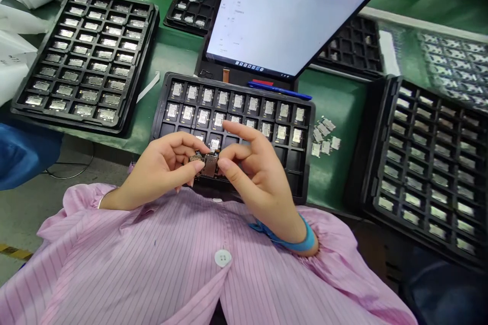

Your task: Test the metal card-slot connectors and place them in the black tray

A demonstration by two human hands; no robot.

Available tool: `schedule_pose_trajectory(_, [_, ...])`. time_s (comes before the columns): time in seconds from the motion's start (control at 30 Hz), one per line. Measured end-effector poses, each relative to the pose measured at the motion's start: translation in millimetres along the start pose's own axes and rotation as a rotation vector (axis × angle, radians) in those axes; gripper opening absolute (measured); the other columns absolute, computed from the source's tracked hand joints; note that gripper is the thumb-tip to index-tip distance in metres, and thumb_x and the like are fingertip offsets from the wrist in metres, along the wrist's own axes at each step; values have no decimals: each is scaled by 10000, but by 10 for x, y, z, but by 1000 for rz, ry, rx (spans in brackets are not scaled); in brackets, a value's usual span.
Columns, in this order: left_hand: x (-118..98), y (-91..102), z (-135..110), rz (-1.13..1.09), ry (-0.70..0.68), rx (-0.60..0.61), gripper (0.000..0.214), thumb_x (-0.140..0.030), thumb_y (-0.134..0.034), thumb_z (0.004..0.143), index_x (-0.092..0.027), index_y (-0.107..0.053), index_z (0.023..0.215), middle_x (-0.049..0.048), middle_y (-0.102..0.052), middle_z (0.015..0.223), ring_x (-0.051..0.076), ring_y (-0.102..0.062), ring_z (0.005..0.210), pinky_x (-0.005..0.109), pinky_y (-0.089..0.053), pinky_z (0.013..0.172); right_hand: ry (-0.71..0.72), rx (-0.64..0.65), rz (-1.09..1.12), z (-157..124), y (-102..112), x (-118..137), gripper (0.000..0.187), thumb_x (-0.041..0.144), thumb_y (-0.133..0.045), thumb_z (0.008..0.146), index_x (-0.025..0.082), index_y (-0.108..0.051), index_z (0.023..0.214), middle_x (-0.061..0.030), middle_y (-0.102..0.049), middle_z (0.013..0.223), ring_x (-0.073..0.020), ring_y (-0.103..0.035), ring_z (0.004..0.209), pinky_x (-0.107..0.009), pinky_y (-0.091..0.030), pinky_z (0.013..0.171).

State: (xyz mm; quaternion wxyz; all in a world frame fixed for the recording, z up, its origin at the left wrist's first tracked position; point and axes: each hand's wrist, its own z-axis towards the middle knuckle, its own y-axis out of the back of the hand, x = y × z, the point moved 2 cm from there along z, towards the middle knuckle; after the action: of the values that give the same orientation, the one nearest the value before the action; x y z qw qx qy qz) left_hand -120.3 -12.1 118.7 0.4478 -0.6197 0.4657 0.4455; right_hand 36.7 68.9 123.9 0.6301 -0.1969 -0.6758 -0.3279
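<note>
Pinched tight, both hands meet over the work: the left hand [160, 170] has thumb and fingers closed on a small metal connector [196, 158], while the right hand [259, 177] presses finger and thumb onto a flat metal shell [209, 165] just beside it. Fingers cover much of both pieces, so whether they're joined can't be made out. They're held up just above the pink striped smock [152, 249], close to the body, seemingly for a steady grip and a clear view. A blue wrist strap [295, 236] circles the right wrist. Right under the hands sits a black tray [162, 101] of metal parts in rows, its nearest cells hidden behind the fingers. Just right of it, loose metal parts [325, 134] lie on the green mat [343, 106], within easy reach. Farther out, a loaded tray [64, 121] sits left, a second loaded tray [375, 137] sits right, and a tablet [282, 20] leans up behind, its on-screen text too washed out to read.
</note>
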Motion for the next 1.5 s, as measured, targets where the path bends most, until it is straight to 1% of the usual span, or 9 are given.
schedule_pose_trajectory(0.07, [-9,-10,-7,18,-13,-18,167,-167,-681,811,-179,-631,970,-28,-598,681,69,-565,497,120,-429,370,-74,20,74,-20,8,-21,241,296,-549,930,230,-501,1156,28,-571,677,-143,-534,597,-279,-415,536])
schedule_pose_trajectory(0.13, [-13,-17,-10,33,-18,-30,164,-151,-674,815,-181,-643,973,-31,-601,686,63,-568,498,114,-431,378,-128,38,110,-31,12,-34,116,317,-570,915,211,-545,955,36,-558,618,-121,-506,542,-254,-387,500])
schedule_pose_trajectory(0.2, [-8,-23,-12,30,-17,-27,164,-150,-673,824,-185,-656,983,-30,-619,700,59,-589,512,106,-446,401,-163,45,117,-32,12,-38,154,322,-580,900,201,-531,817,39,-549,573,-103,-480,502,-239,-372,487])
schedule_pose_trajectory(0.27, [6,-30,-13,7,-5,-13,166,-180,-676,838,-186,-667,1004,-23,-643,715,76,-634,548,113,-482,436,-196,30,108,-27,13,-40,182,317,-583,887,197,-519,766,43,-538,539,-93,-459,477,-227,-353,474])
schedule_pose_trajectory(0.47, [58,-30,-4,-60,62,10,251,-270,-621,898,-187,-675,1129,21,-700,795,173,-727,698,177,-569,476,-247,-22,99,-6,32,-47,159,269,-590,839,199,-499,729,55,-518,509,-77,-421,439,-202,-307,431])
schedule_pose_trajectory(0.57, [74,-18,1,-63,78,24,264,-257,-574,920,-179,-685,1146,45,-722,854,166,-725,697,178,-569,476,-259,-29,83,2,47,-55,155,254,-585,828,203,-491,715,57,-509,491,-75,-411,430,-199,-302,425])
schedule_pose_trajectory(0.67, [83,-8,3,-60,87,38,275,-243,-553,921,-169,-695,1145,48,-725,811,156,-713,671,171,-553,457,-263,-24,70,7,53,-62,155,253,-583,824,205,-488,710,56,-509,485,-75,-405,425,-200,-305,422])
schedule_pose_trajectory(1.2, [107,19,26,-110,105,49,265,-238,-538,922,-170,-704,1118,48,-718,792,148,-695,648,172,-534,445,-237,-30,-1,29,47,-79,164,235,-594,813,206,-490,689,49,-499,528,-79,-416,450,-214,-306,434])
schedule_pose_trajectory(1.5, [130,43,34,-196,115,66,241,-236,-530,929,-187,-712,1081,41,-717,814,139,-691,634,160,-515,433,-207,-14,2,25,29,-69,156,230,-575,832,204,-495,700,51,-500,547,-78,-418,459,-219,-309,444])
